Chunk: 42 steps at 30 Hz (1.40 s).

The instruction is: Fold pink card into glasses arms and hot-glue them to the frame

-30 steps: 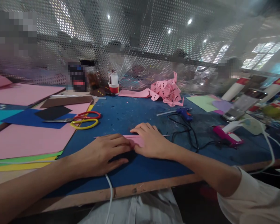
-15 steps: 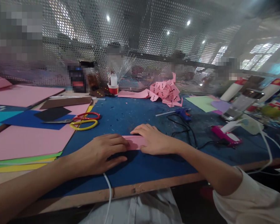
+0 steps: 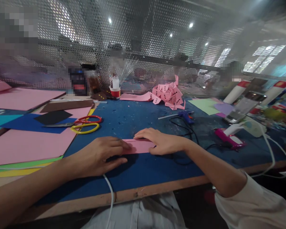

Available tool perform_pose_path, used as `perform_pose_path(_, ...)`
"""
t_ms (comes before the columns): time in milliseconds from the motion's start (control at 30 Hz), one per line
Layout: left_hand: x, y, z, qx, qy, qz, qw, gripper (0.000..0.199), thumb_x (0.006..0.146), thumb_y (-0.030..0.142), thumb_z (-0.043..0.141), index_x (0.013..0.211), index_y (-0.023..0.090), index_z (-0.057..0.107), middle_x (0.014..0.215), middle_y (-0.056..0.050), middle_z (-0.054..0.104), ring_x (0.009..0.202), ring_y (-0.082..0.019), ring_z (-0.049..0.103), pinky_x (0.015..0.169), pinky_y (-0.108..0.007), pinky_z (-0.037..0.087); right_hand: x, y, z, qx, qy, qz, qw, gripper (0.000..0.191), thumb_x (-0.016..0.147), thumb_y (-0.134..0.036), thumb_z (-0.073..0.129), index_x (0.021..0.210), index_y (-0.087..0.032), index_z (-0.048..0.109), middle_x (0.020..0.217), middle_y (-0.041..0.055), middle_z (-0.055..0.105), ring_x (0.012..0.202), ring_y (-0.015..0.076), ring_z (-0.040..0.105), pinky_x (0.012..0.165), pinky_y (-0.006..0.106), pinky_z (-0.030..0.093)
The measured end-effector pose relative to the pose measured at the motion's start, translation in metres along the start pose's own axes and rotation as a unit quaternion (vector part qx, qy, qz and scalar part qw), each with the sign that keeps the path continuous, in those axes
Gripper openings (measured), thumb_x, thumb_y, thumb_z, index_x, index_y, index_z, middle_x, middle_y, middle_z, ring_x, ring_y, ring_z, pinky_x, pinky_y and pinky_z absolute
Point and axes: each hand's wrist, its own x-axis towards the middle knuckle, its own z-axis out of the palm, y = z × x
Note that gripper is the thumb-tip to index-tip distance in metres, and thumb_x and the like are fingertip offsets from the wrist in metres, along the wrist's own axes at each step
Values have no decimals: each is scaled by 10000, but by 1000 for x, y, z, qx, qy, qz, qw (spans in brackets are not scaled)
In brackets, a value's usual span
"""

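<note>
A folded pink paper strip (image 3: pixel 140 147) lies flat on the blue table in front of me, with a crease line along its far side. My left hand (image 3: pixel 105 154) rests over its left end, fingers stretched out and fingertips pressing on the paper, thumb apart below. Over the right end lies my right hand (image 3: pixel 163 141), open, its fingers reaching to the far edge and its thumb by the near edge. The ends of the strip are partly hidden under both hands.
Red-and-yellow-handled scissors (image 3: pixel 85 124) lie on coloured paper sheets (image 3: pixel 30 144) at left. A blue glue gun (image 3: pixel 187 117) with a black cord sits to the right, near a magenta device (image 3: pixel 230 139). Behind are pink dotted paper pieces (image 3: pixel 168 95) and a paper cup (image 3: pixel 115 91).
My hands have moved slightly apart, the right one to the right and the left one to the left. More of the pink strip shows between them.
</note>
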Motion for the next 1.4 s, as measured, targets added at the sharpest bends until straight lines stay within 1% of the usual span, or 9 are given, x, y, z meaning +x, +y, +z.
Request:
perform_pose_path(100, -1, -1, 0, -6, 9, 6, 1000, 309, 1020, 267, 612, 1325, 256, 664, 1296, -68, 749, 1195, -216, 703, 1013, -336, 565, -1, 1, -3, 4, -2, -6, 1000, 704, 777, -100, 593, 1468, -201, 508, 1559, 114, 497, 1429, 288, 445, 1212, 542, 308)
perform_pose_path(200, -1, -2, 2, -17, 34, 11, 999, 263, 1005, 247, 627, 1261, 247, 684, 1250, -68, 766, 1160, -206, 719, 984, -311, 573, 0, 5, -5, 46, 0, -6, 999, 656, 801, -72, 580, 1442, -204, 534, 1536, 98, 534, 1416, 242, 485, 1215, 470, 340)
perform_pose_path(300, 1, -4, 4, -15, 98, -1, 995, 111, 1005, 216, 617, 1075, 222, 702, 1147, -59, 782, 1073, -181, 734, 937, -279, 570, 3, 13, -2, 90, 95, 50, 990, 445, 926, -106, 524, 1353, -205, 606, 1400, 88, 636, 1265, 193, 615, 1119, 389, 452)
perform_pose_path(367, 3, -7, 5, 8, 151, -21, 988, 89, 1009, 205, 602, 1000, 210, 690, 1102, -61, 778, 1065, -185, 724, 951, -300, 557, 4, 17, 2, 43, 161, 87, 982, 271, 985, -181, 545, 1217, -193, 684, 1269, 93, 673, 1140, 199, 655, 1048, 381, 491)
perform_pose_path(433, 4, -11, 7, 42, 168, -51, 984, 112, 1011, 225, 596, 1053, 209, 698, 1140, -76, 765, 1110, -210, 703, 980, -344, 545, 5, 18, 4, -19, 174, 89, 980, 184, 998, -228, 587, 1114, -192, 724, 1188, 88, 670, 1106, 209, 644, 1030, 385, 485)
perform_pose_path(600, 2, -24, 18, 89, 120, -126, 981, 272, 1008, 278, 590, 1249, 239, 710, 1323, -93, 712, 1211, -260, 660, 1059, -439, 516, 3, 13, 4, -56, 151, 78, 984, 102, 961, -238, 678, 1032, -201, 742, 1147, 69, 646, 1096, 215, 621, 1007, 372, 479)
perform_pose_path(1033, 8, -24, 24, 30, 132, -119, 984, 154, 993, 193, 583, 1053, 204, 725, 1141, -83, 755, 1077, -222, 701, 962, -348, 524, 8, 12, 6, -27, 153, 69, 985, 75, 900, -162, 685, 854, -220, 701, 1060, 48, 675, 1066, 227, 625, 1015, 399, 481)
perform_pose_path(1233, 12, -21, 24, -10, 135, -136, 981, 118, 912, 98, 644, 952, 202, 685, 1048, -55, 752, 1030, -220, 699, 921, -337, 521, 12, 11, 5, -12, 152, 66, 986, 102, 869, -150, 674, 804, -229, 682, 1055, 42, 690, 1041, 223, 658, 984, 380, 508)
perform_pose_path(1400, 15, -21, 25, -30, 146, -174, 973, 181, 814, 29, 664, 886, 193, 687, 945, -47, 731, 955, -228, 675, 851, -318, 517, 20, 3, -13, -19, 165, 74, 983, 66, 885, -162, 655, 869, -219, 684, 1064, 49, 703, 1042, 221, 670, 983, 385, 505)
